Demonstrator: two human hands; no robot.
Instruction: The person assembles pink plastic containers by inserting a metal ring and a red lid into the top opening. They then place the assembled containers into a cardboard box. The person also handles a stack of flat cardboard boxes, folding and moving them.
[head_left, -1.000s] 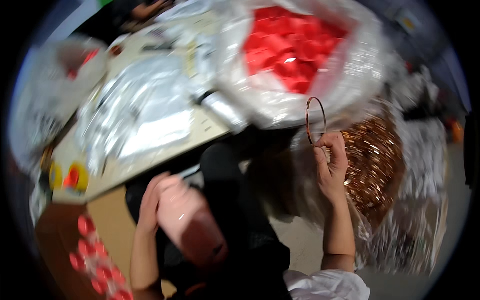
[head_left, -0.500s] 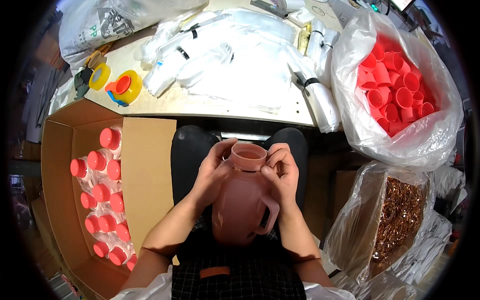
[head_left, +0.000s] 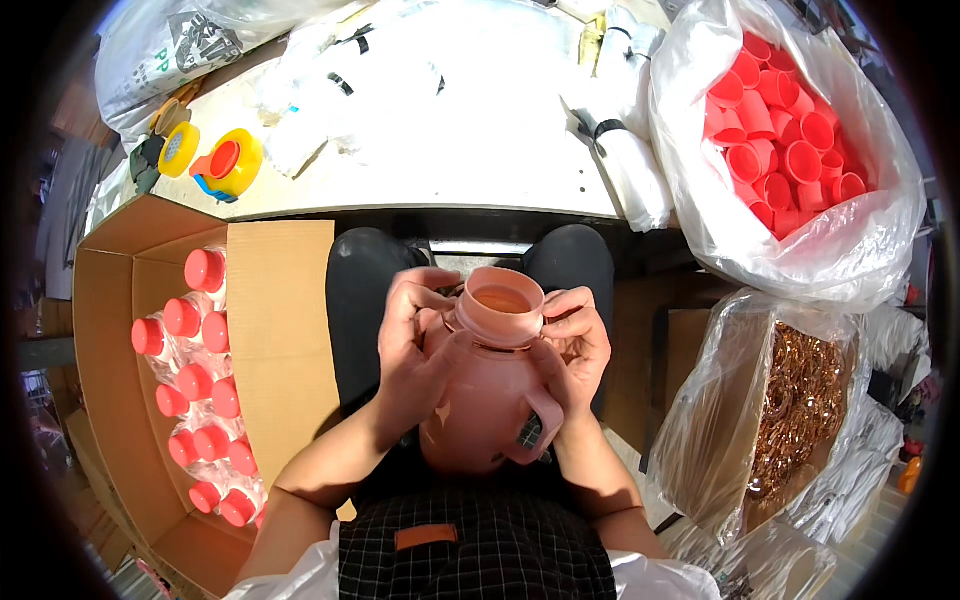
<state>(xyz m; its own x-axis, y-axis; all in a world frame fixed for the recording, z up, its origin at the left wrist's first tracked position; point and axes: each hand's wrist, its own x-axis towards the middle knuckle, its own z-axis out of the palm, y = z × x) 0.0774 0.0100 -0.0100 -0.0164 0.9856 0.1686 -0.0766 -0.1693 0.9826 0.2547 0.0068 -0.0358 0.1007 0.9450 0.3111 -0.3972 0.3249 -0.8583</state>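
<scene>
A pink jug (head_left: 480,410) with a side handle and an open round mouth stands upright in my lap, between my knees. My left hand (head_left: 415,335) curls round the left side of its neck, thumb pressed to the shoulder below. On the other side my right hand (head_left: 572,345) has bent fingers at the neck, just above the handle. A thin shiny coppery band (head_left: 497,348) shows at the base of the neck; my fingers hide its sides.
To the left stands a cardboard box (head_left: 283,345) of bottles with red caps (head_left: 195,382). At right are a plastic bag of red cups (head_left: 803,160) and a lined box of coppery rings (head_left: 795,420). The worktable (head_left: 440,190) ahead carries plastic sheets and tape rolls (head_left: 243,177).
The view has shifted, so the table sits higher in the picture. My left fingers have moved a little round the neck, and the jug's mouth is tipped slightly more toward me.
</scene>
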